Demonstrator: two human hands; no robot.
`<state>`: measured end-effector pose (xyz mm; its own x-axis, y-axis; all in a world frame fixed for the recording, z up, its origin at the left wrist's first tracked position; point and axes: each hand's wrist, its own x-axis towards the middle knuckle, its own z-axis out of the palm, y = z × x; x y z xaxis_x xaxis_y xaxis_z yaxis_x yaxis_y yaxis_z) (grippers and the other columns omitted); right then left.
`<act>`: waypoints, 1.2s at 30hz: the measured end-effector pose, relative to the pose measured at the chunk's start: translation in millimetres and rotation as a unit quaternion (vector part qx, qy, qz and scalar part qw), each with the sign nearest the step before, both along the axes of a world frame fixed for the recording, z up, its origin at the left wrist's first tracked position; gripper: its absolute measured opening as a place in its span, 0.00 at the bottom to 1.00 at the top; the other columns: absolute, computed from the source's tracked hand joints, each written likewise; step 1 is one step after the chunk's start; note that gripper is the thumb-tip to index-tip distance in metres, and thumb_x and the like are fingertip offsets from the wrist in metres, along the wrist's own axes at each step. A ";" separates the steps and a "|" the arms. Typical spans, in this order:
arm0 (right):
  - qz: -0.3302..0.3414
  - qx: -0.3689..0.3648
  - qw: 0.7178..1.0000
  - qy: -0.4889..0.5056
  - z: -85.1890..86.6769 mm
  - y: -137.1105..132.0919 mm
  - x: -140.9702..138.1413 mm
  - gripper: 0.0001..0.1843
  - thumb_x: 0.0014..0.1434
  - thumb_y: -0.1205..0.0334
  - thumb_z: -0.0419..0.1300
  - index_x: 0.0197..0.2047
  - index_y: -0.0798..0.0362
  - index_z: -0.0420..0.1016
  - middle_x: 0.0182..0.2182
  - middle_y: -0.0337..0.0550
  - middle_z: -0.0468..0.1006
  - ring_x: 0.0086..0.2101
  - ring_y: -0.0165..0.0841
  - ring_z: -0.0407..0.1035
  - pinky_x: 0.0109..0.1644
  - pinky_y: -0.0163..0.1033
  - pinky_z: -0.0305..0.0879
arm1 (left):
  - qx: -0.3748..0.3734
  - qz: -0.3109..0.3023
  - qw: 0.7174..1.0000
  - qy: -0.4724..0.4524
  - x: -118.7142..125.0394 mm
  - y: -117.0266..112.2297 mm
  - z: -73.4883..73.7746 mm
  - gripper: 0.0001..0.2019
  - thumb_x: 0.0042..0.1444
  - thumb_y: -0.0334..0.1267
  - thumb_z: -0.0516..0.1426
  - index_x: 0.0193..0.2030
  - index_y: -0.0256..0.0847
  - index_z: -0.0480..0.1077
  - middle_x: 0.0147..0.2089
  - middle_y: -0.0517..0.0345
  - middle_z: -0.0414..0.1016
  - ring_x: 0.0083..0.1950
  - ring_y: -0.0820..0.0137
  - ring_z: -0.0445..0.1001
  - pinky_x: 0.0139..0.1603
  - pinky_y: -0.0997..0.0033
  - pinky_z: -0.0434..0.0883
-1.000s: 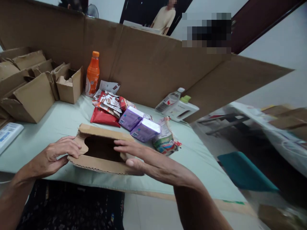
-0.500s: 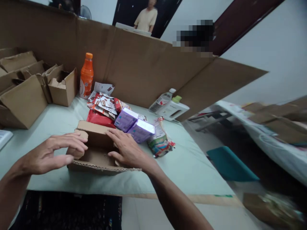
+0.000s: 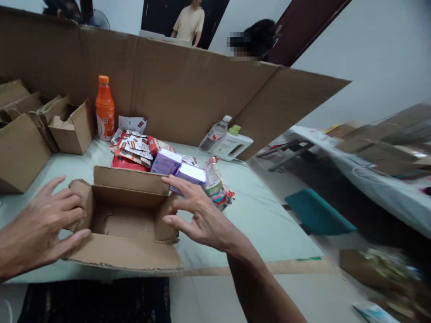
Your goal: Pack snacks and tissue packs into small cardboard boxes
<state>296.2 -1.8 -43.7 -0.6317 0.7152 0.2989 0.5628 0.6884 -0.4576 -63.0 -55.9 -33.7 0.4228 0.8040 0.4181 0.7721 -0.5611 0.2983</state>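
A small open cardboard box stands upright on the pale green table, its flaps folded outward. My left hand rests against the box's left flap with the fingers spread. My right hand touches the box's right wall, fingers stretched out and apart, nothing in them. Just behind my right hand lie two purple packs and a colourful plastic bag.
Red and white snack packets are piled behind the box beside an orange bottle. Several empty cartons stand at left. A clear bottle and white jug lean on the tall cardboard screen. People stand beyond it.
The box has been turned from lying on its side to standing open side up. Both hands moved from its opening to its outer sides.
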 end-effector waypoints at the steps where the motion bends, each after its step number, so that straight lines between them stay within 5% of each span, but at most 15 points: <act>1: -0.013 -0.018 1.000 0.013 -3.4 -1.8 6.5 0.20 0.69 0.45 0.59 0.35 0.49 0.84 0.68 0.51 0.70 0.68 0.52 0.63 0.69 0.64 0.60 | 0.025 -0.002 1.000 0.016 -6.1 -2.8 -2.3 0.07 0.56 0.52 0.64 0.34 0.56 0.80 0.36 0.65 0.82 0.40 0.61 0.80 0.76 0.47 0.57; 4: -0.037 -0.083 0.994 0.067 -15.1 -3.3 21.1 0.18 0.70 0.46 0.58 0.41 0.47 0.85 0.66 0.51 0.74 0.65 0.49 0.68 0.67 0.59 0.66 | 0.052 -0.013 0.997 0.051 -19.6 -8.6 -14.1 0.10 0.59 0.48 0.61 0.47 0.59 0.79 0.50 0.66 0.83 0.48 0.58 0.81 0.76 0.47 0.57; 10: -0.060 -0.164 0.962 0.212 -49.6 0.3 35.0 0.18 0.66 0.45 0.62 0.49 0.47 0.84 0.66 0.53 0.73 0.66 0.48 0.66 0.67 0.57 0.65 | 0.045 -0.002 0.999 0.026 -28.6 -6.1 -34.1 0.15 0.60 0.53 0.61 0.53 0.61 0.76 0.53 0.68 0.81 0.52 0.55 0.80 0.75 0.48 0.59; 15: -0.098 -0.176 0.955 0.218 -75.4 -11.1 42.1 0.21 0.66 0.45 0.63 0.55 0.47 0.83 0.67 0.56 0.73 0.65 0.48 0.68 0.68 0.57 0.65 | 0.064 0.000 0.996 0.065 -27.3 0.5 -42.5 0.23 0.55 0.63 0.62 0.55 0.59 0.75 0.62 0.62 0.76 0.57 0.48 0.77 0.59 0.49 0.73; 19: -0.188 -0.048 0.966 0.171 -61.2 -4.9 67.8 0.21 0.67 0.45 0.62 0.56 0.45 0.82 0.68 0.51 0.71 0.67 0.47 0.65 0.69 0.57 0.63 | 0.063 0.006 0.995 0.072 -20.5 0.5 -48.8 0.32 0.53 0.65 0.62 0.63 0.60 0.71 0.69 0.59 0.72 0.58 0.46 0.76 0.56 0.48 0.74; 22: -0.317 0.063 0.943 0.083 -48.1 30.8 95.3 0.24 0.65 0.46 0.61 0.58 0.50 0.80 0.67 0.56 0.71 0.66 0.50 0.65 0.67 0.59 0.64 | 0.062 0.011 0.996 0.064 -15.8 -1.9 -52.4 0.32 0.53 0.64 0.62 0.64 0.62 0.70 0.68 0.60 0.73 0.57 0.47 0.77 0.57 0.49 0.74; 25: -0.431 0.003 0.895 -0.114 -48.2 77.9 112.2 0.29 0.61 0.50 0.64 0.60 0.57 0.77 0.62 0.64 0.76 0.61 0.54 0.70 0.61 0.55 0.69 | 0.080 0.013 0.995 0.062 -12.5 -5.7 -54.5 0.31 0.55 0.62 0.63 0.64 0.59 0.72 0.68 0.57 0.73 0.59 0.47 0.77 0.57 0.51 0.75; 29: -0.486 -0.114 0.838 -0.222 -56.9 111.8 121.0 0.14 0.57 0.63 0.64 0.45 0.58 0.84 0.39 0.61 0.86 0.42 0.49 0.81 0.43 0.43 0.72 | 0.092 0.023 0.993 0.068 -10.2 -12.6 -53.9 0.31 0.56 0.61 0.63 0.64 0.53 0.73 0.70 0.52 0.71 0.61 0.47 0.76 0.57 0.52 0.76; 33: -0.521 -0.112 0.824 -0.191 -50.6 95.6 137.9 0.10 0.56 0.66 0.60 0.32 0.58 0.84 0.29 0.57 0.85 0.34 0.46 0.81 0.34 0.40 0.70 | 0.068 0.024 0.995 0.075 -9.4 -17.6 -52.9 0.31 0.60 0.58 0.63 0.66 0.48 0.70 0.71 0.48 0.69 0.64 0.48 0.74 0.59 0.51 0.75; 36: -0.539 -0.087 0.824 -0.148 -36.3 63.1 153.7 0.17 0.62 0.62 0.56 0.42 0.59 0.85 0.34 0.56 0.87 0.37 0.47 0.82 0.38 0.42 0.73 | 0.050 0.019 0.997 0.059 -8.1 -17.8 -52.9 0.32 0.61 0.57 0.62 0.68 0.46 0.68 0.71 0.45 0.69 0.65 0.47 0.73 0.61 0.48 0.75</act>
<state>449.9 61.3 -80.0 0.3732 0.9244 0.0788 0.9094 -0.3477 -0.2284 -71.1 -73.7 -86.5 0.4435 0.7773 0.4463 0.8203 -0.5526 0.1473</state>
